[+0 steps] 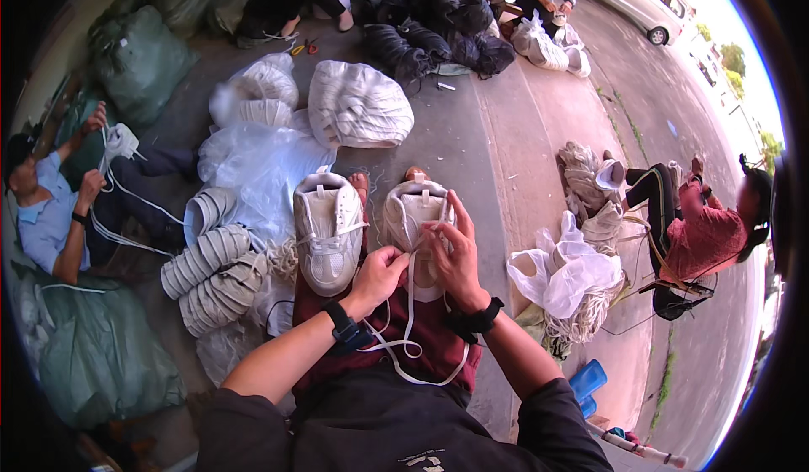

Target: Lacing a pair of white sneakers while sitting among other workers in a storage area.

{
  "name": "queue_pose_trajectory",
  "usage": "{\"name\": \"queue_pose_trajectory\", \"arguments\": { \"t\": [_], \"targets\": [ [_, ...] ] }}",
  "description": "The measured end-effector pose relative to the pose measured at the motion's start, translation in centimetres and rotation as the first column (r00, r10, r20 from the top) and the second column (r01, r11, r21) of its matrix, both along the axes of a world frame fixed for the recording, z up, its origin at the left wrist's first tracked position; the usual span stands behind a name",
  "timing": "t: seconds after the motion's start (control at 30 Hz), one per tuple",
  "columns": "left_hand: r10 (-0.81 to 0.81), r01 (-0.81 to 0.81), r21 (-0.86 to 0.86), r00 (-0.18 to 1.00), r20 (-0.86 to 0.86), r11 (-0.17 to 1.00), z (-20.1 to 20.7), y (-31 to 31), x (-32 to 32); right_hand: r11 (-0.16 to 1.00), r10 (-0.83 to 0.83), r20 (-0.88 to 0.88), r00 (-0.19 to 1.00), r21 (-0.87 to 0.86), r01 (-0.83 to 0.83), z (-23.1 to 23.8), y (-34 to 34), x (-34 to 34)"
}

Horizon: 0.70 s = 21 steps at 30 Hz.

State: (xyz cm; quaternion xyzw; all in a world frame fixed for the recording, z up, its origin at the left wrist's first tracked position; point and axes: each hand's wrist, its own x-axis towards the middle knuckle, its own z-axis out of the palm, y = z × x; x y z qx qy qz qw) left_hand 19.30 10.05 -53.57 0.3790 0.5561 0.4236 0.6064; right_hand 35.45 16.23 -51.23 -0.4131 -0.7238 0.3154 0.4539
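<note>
Two white-grey sneakers rest side by side on my lap, over dark red cloth. The left sneaker (327,263) has a lace strung across its front. Both of my hands are over the lower part of the right sneaker (407,206). My left hand (377,276) pinches a white shoelace (410,313) between thumb and fingertips; the lace loops loosely down over my lap. My right hand (458,263) has its thumb and a finger together at the sneaker's eyelets, with the index finger raised. A lace seems to be in that pinch, partly hidden by the fingers.
Bundled shoe uppers (361,105) lie ahead, with clear plastic (261,164) and more stacked uppers (221,278) to the left. Green sacks (105,354) stand far left. At right are a white bag (560,270) and a lace bundle (590,316). Several people sit around, handling laces and shoes.
</note>
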Motion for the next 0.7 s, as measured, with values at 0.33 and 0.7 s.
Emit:
{"name": "queue_pose_trajectory", "arguments": {
  "t": [0.33, 0.7],
  "targets": [
    [-0.011, 0.015, 0.048, 0.997, -0.075, 0.999, -0.6, 0.4, -0.2, 0.959, 0.006, 0.336, 0.942, 0.264, -0.100, 2.3, 0.9, 0.6],
    [-0.014, 0.026, 0.097, 0.992, -0.122, 0.995, -0.7, 0.5, -0.4, 0.967, 0.001, 0.324, 0.946, 0.242, -0.084, 2.7, 2.6, -0.1]
  ]
}}
